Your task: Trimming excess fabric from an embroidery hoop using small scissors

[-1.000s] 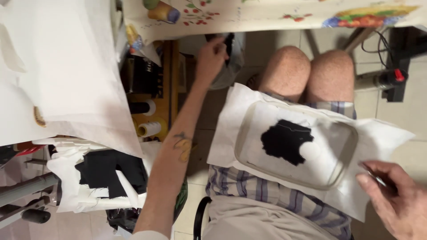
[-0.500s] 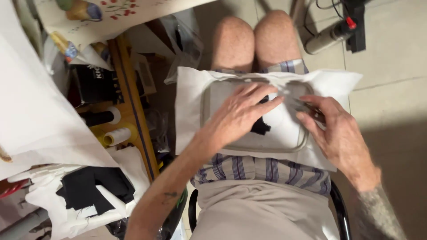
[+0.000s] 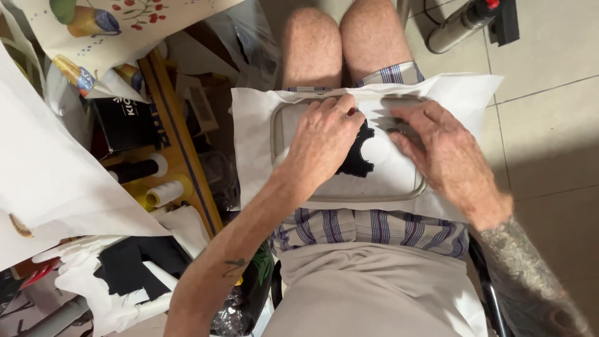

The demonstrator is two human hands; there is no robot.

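White sheet: spread over the lap, carrying a hoop, probably so the knees give it a firm base.
Black patch: inside the hoop, half under the left hand.
Left hand: flat, fingers together, pressing patch and sheet down, clamped on nothing.
Right hand: fingers spread flat on the sheet just right of the patch, likely keeping it taut.
Spools: on the shelf, well apart.

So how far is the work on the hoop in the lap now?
Done: white backing sheet sits clamped in the hoop, black fabric piece lies on it. In hand: left hand presses the black piece flat, right hand rests beside it. Left: fixing it down; no stitching shows.
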